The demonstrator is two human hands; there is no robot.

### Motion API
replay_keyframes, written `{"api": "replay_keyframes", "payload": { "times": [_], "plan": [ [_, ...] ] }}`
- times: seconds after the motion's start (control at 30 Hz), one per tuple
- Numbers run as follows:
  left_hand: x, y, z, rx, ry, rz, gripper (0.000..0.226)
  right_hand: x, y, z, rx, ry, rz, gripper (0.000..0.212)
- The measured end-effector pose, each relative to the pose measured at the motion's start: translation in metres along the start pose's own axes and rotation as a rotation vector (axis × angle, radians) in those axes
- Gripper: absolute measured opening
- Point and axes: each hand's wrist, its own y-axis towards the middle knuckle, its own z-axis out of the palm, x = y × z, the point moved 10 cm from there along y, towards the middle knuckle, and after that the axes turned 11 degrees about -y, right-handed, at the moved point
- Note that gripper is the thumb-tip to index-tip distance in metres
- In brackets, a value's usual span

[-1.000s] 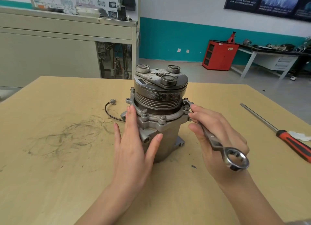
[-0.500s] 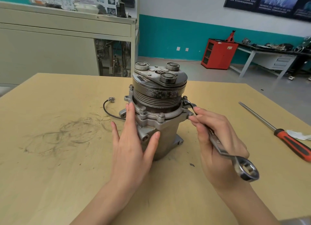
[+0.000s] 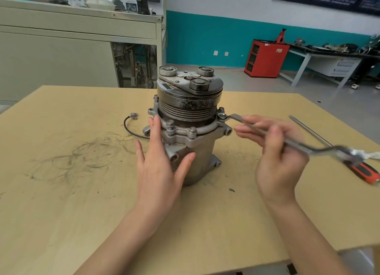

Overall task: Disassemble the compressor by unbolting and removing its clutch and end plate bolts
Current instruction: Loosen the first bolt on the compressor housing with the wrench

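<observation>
1. The compressor (image 3: pixel 202 157) is stood upright approx. mid-table (image 3: pixel 82 213), clutch (image 3: pixel 189 98) uppermost. The flange bolts in view, e.g. the front pair (image 3: pixel 192 130), are still seated.
2. The left hand (image 3: pixel 160 163) is laid flat vs. the housing, fingers straight, thumb spread across the front. The body is braced, not gripped.
3. The wrench (image 3: pixel 296 144) shank is held in the curled fingers of the right hand (image 3: pixel 275 151), w/ some fingertips left extended, so the hold looks loose. Its ring end is set over the right-side bolt (image 3: pixel 221 116).
4. Risk: w/ so light a hold the ring could be lifted or tilted off the bolt head under load, and the corners rounded.
5. Risk: the tall, prob. top-heavy unit could be spun or tipped by wrench torque, as only a flat palm is opposed to it.
6. Risk: if the ring slips, the knuckles could be driven into the flange lug.
7. Risk: the screwdriver (image 3: pixel 364 171), lying just under the wrench's blurred far end, could be struck and knocked toward the table edge.
</observation>
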Motion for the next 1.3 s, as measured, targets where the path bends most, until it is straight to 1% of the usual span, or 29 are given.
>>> {"api": "replay_keyframes", "payload": {
  "times": [0.03, 0.07, 0.13, 0.2, 0.3, 0.37, 0.47, 0.53, 0.57, 0.63, 0.73, 0.8, 0.93, 1.07, 1.2, 1.3],
  "plan": [
    [0.001, 0.0, 0.0, 0.001, -0.003, -0.01, 0.085, -0.022, 0.008, -0.006, -0.039, 0.148, 0.152, 0.026],
    [0.001, 0.001, -0.001, 0.003, -0.005, -0.018, 0.086, -0.044, 0.017, -0.006, -0.041, 0.268, 0.301, 0.028],
    [0.0, 0.001, -0.003, -0.006, -0.017, -0.029, 0.086, -0.078, 0.036, 0.005, 0.065, 0.402, 0.53, 0.032],
    [-0.001, 0.002, -0.004, -0.014, -0.021, -0.032, 0.086, -0.099, 0.051, 0.027, 0.223, 0.449, 0.682, 0.034],
    [-0.001, 0.001, -0.004, -0.019, -0.022, -0.019, 0.086, -0.112, 0.062, 0.063, 0.436, 0.48, 0.787, 0.03],
    [-0.001, 0.0, -0.005, -0.024, -0.015, -0.009, 0.086, -0.117, 0.062, 0.082, 0.53, 0.47, 0.833, 0.028],
    [0.001, 0.0, -0.005, -0.03, -0.01, -0.007, 0.088, -0.12, 0.059, 0.095, 0.56, 0.457, 0.865, 0.027],
    [0.002, 0.0, -0.005, -0.03, -0.014, -0.001, 0.089, -0.117, 0.063, 0.091, 0.485, 0.491, 0.859, 0.029],
    [0.002, 0.0, -0.004, -0.027, -0.016, 0.002, 0.089, -0.113, 0.066, 0.083, 0.43, 0.485, 0.835, 0.032],
    [0.003, 0.0, -0.004, -0.02, -0.023, 0.01, 0.09, -0.097, 0.071, 0.058, 0.31, 0.393, 0.722, 0.036],
    [0.002, 0.0, -0.004, -0.018, -0.021, 0.025, 0.089, -0.055, 0.068, 0.018, 0.147, 0.152, 0.442, 0.039],
    [0.001, 0.0, -0.004, -0.014, -0.021, 0.032, 0.088, -0.021, 0.056, 0.001, 0.075, 0.027, 0.238, 0.037],
    [0.002, 0.0, -0.005, -0.009, -0.007, 0.039, 0.088, 0.031, 0.024, 0.0, 0.058, -0.15, -0.115, 0.026],
    [0.006, 0.001, -0.004, 0.007, -0.032, 0.024, 0.09, 0.055, 0.007, 0.011, 0.039, -0.381, -0.398, 0.04],
    [0.009, 0.0, -0.005, 0.016, -0.067, 0.021, 0.09, 0.066, -0.005, 0.021, 0.014, -0.514, -0.543, 0.042],
    [0.008, 0.0, -0.006, 0.024, -0.08, 0.032, 0.09, 0.064, -0.014, 0.028, 0.039, -0.589, -0.573, 0.045]
  ]
}}
